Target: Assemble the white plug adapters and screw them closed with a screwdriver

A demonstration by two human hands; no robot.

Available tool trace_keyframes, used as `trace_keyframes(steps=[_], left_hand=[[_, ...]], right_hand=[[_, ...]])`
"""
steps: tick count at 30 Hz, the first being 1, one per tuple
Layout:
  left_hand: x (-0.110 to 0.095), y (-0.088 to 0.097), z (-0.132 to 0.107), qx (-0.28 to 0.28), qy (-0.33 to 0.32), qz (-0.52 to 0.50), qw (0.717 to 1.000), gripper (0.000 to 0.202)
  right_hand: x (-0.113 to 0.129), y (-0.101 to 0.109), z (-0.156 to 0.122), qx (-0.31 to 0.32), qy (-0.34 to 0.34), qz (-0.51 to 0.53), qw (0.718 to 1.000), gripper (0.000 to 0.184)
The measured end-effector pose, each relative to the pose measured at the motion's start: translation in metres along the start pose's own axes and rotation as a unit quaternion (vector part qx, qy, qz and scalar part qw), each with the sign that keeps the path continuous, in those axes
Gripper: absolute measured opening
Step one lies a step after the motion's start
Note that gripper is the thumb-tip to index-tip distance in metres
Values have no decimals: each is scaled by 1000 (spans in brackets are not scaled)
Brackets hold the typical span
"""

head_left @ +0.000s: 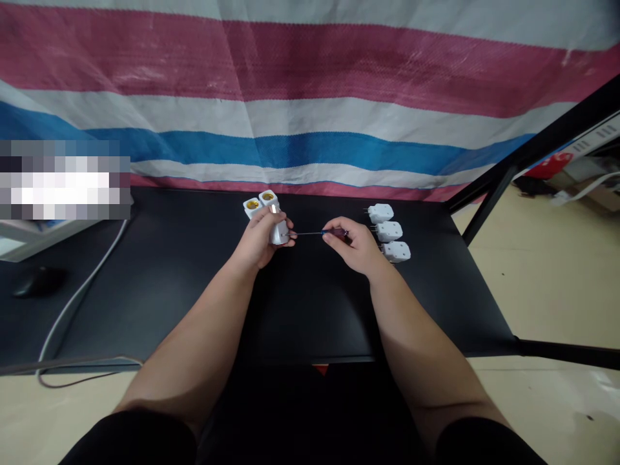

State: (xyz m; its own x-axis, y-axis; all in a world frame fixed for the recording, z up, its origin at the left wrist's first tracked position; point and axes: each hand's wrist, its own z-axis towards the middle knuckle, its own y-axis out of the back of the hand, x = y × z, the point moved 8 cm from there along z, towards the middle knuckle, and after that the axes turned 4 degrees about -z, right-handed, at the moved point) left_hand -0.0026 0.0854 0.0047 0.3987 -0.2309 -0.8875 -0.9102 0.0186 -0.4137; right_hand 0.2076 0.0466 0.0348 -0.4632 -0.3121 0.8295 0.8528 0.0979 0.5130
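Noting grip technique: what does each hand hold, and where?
The left hand grips a white plug adapter around its body; the right hand holds a small screwdriver by its dark red handle.

A fuzzy patch (65,179) of big squares covers something on the left, so you can't tell what it is. The left hand (259,237) hides much of a white plug (279,234). The right hand (351,244) hides part of a little screwdriver (336,232), and its tip is too small to see. A box (593,194) on the floor gets cut off by the right edge.
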Motion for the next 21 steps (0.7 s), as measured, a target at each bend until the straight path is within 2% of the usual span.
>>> trace_keyframes(steps=[5, 8, 12, 13, 17, 19, 21], left_hand=[[-3, 0, 0, 0, -46, 39, 998, 26], [-5, 1, 0, -1, -81, 59, 995, 26], [-5, 5, 2, -2, -98, 81, 992, 28], [-5, 6, 3, -3, -101, 90, 991, 29], [-5, 10, 6, -3, -112, 108, 988, 30], [-5, 9, 6, 4, -114, 114, 987, 30], [-5, 7, 5, 13, -117, 121, 986, 30]], right_hand=[[3, 4, 1, -17, 21, -11, 1000, 22], [2, 4, 2, -6, 12, -21, 1000, 24], [-6, -3, 3, 29, -20, -44, 998, 48], [-6, -5, 4, 33, -16, -36, 999, 49], [-6, -6, 3, 42, 17, 20, 999, 25], [-9, -5, 3, 41, 0, 12, 999, 25], [-14, -5, 3, 39, -35, -16, 998, 36]])
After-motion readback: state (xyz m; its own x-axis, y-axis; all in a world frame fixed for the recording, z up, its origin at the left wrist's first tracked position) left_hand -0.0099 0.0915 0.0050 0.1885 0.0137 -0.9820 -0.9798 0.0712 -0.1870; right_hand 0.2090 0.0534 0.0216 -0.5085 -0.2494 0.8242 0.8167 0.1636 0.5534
